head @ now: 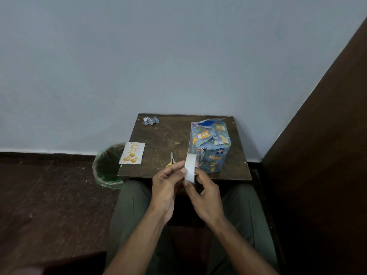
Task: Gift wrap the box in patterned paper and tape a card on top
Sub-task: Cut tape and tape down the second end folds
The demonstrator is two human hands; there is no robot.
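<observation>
Head view, single entry.

Item 1: tape roll [190, 167], white, held on edge above the worktop's [158, 135] 6 o'clock rim. The right hand [206, 193] curls round its lower side; the left hand [168, 181] pinches at the roll's face with fingertips [182, 170], apparently feeling for the loose end.

Item 2: box [210, 147], at 3 o'clock on the worktop, clad in blue animal-patterned paper. The top flaps stand partly open, with a blue inner surface showing at 12 o'clock; wrapping judged unfinished.

Item 3: card [132, 153], gold balloons, at 9 o'clock, overhanging the worktop edge above a green-lined bin [108, 165].

Item 4: scissors [172, 158], yellow-handled, at 6 o'clock, just beyond the left hand.

Item 5: paper scrap [150, 120], crumpled, at 11 o'clock.

Handling note: the step is judged to be freeing a strip of tape. Best done by steadying the roll with the right hand, lifting the end with a nail, drawing a short strip clear without letting it fold on itself, then cutting with the scissors close by and pressing the top flaps flat before taping.
</observation>
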